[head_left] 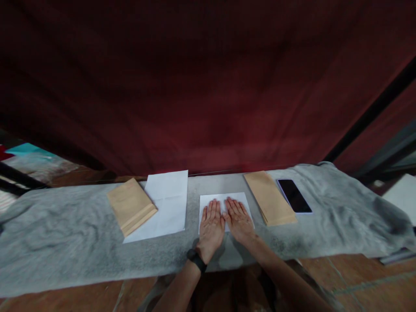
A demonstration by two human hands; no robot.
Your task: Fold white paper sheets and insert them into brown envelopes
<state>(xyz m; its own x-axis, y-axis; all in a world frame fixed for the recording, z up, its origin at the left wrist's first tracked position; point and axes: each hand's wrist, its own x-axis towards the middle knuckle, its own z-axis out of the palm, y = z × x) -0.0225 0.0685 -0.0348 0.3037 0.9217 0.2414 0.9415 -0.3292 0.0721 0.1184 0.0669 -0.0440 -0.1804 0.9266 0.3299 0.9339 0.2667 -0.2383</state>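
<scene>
Two hands, the left [212,225] and the right [239,221], press flat and palm-down, fingers extended, on a small white sheet [229,198] lying on a gray cloth-covered surface [81,251]. To the left, a brown paper packet [130,203] overlaps larger white paper [170,203]; to the right, another brown packet [269,199] lies beside a dark-screened phone [295,196]. A black watch [196,260] circles the left wrist before a red backdrop [211,95].

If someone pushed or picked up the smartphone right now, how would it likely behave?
The slab-shaped smartphone should lift stiffly, without bending. Lying flat on the grey cloth, it probably won't roll or tip.
</scene>
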